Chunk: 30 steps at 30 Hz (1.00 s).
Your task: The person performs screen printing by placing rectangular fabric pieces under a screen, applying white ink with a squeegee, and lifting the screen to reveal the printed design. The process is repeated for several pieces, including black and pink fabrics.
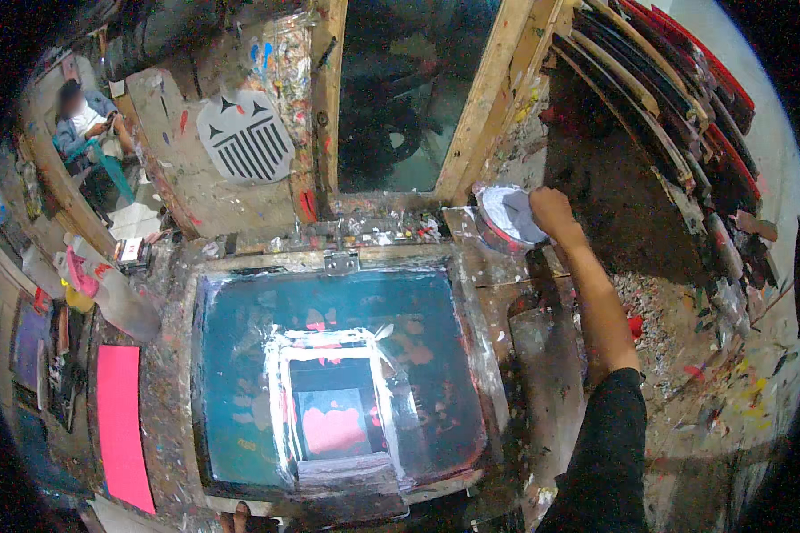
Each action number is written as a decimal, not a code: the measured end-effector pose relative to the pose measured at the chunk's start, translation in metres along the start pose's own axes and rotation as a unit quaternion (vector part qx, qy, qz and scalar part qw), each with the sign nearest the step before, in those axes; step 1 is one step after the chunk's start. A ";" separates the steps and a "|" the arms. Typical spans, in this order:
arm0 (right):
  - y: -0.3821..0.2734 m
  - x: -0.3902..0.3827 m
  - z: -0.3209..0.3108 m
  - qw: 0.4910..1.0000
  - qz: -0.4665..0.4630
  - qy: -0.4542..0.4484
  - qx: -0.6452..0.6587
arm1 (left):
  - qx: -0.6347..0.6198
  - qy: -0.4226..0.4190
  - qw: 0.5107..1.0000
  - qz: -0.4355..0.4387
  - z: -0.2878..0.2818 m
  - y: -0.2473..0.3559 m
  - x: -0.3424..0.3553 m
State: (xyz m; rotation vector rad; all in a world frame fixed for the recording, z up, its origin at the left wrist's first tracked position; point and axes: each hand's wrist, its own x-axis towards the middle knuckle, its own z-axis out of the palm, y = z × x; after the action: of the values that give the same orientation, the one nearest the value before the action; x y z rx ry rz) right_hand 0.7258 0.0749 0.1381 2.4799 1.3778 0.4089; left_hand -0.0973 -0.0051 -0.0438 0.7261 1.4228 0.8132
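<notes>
A screen printing frame with teal mesh lies in front of me. White ink streaks outline a rectangle on the mesh, and a pink patch shows through inside it. At the frame's near edge, only a finger or two of my left hand show, closed over the rim; the rest is out of view. A greyish flat bar rests on the lower mesh. My right hand is reached out far right, closed in a fist at the side of a round tub of white ink. What the fist holds is hidden.
A bright pink sheet lies left of the frame. A hinge clamp sits at its far edge. Farther back are a striped cut-out and a dark glass pane. Stacked boards lean at right. A person sits far left.
</notes>
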 end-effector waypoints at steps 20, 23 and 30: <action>0.042 -0.037 0.076 0.713 0.287 -0.047 0.637 | 0.038 -0.029 0.994 0.098 0.020 0.006 -0.003; 0.038 -0.046 0.095 0.583 0.334 -0.037 0.740 | 0.027 -0.025 0.982 0.188 0.013 -0.015 0.012; 0.030 -0.055 0.103 0.445 0.369 0.111 0.808 | 0.114 -0.088 0.986 0.085 0.029 0.032 -0.020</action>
State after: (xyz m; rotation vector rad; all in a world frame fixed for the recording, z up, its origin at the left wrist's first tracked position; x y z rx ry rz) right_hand 0.7593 0.0023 0.0483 4.6290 0.1780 -1.2493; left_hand -0.0700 -0.0028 -0.0051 1.0801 1.3186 0.7025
